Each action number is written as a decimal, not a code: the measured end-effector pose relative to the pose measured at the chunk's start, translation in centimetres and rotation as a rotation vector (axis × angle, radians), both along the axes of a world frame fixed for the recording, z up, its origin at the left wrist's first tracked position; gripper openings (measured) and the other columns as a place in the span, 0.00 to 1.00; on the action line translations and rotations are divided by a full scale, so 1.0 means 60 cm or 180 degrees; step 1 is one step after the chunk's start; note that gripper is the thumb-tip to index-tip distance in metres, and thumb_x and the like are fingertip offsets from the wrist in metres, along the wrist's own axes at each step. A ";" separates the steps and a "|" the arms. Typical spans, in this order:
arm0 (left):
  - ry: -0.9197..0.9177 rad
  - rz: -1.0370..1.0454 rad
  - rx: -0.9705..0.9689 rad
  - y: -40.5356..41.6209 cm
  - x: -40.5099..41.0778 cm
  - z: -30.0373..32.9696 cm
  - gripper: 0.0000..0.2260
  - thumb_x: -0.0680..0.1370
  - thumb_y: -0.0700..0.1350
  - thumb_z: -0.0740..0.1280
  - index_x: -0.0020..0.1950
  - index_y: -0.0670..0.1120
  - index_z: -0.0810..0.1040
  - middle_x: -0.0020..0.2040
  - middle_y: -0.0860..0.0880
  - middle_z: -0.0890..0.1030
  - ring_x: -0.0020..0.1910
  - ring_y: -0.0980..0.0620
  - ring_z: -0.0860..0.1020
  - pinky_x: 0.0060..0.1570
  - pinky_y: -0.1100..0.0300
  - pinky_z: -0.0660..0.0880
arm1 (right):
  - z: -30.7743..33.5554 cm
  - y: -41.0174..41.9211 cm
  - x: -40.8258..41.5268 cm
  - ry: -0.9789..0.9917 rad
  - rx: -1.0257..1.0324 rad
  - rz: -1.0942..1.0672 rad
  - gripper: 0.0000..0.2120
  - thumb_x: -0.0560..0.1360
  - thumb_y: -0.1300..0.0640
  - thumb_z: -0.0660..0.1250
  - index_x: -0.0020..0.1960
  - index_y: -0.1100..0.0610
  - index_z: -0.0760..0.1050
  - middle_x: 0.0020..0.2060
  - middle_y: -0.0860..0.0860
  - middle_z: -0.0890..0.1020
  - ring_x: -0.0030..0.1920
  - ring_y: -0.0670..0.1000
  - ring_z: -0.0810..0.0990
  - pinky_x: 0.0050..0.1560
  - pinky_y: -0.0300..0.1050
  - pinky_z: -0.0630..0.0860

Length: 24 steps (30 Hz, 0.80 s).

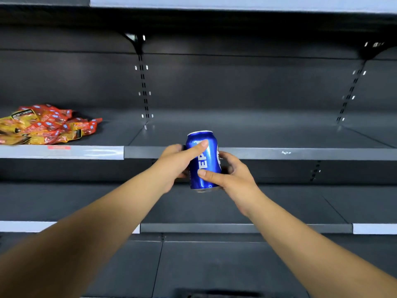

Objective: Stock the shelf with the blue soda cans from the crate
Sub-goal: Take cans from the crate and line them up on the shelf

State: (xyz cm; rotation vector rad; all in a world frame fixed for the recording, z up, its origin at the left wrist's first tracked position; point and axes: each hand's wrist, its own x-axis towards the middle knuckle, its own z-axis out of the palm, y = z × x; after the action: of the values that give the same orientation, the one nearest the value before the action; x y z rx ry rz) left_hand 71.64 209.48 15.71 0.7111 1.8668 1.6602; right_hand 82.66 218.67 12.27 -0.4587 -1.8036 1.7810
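Note:
A blue soda can [209, 153] with white lettering is held upright in the air, just in front of the edge of the middle grey shelf [279, 136]. My left hand [178, 162] grips its left side, thumb across the upper front. My right hand [234, 175] grips its right side, thumb across the lower front. The can's base hangs below the shelf's front lip. The crate is not clearly in view; only a dark shape [214, 293] shows at the bottom edge.
Red and yellow snack packets [47, 125] lie in a heap on the left part of the same shelf. A lower shelf [236, 227] and another below it [214, 265] are dark grey. An upper shelf [214, 16] overhangs.

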 end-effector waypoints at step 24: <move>-0.0169 0.0154 0.0459 0.003 -0.033 -0.003 0.23 0.64 0.59 0.75 0.48 0.42 0.81 0.41 0.48 0.85 0.45 0.49 0.82 0.52 0.54 0.77 | 0.009 0.030 -0.020 -0.0772 -0.0710 0.1145 0.36 0.56 0.47 0.81 0.61 0.53 0.73 0.50 0.50 0.84 0.46 0.49 0.82 0.58 0.49 0.74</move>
State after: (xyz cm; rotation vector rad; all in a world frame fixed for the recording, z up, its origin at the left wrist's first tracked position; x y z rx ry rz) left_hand 69.69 209.65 15.53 0.6776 1.7536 1.8412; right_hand 81.45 220.48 12.83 -0.4761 -1.9551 2.2728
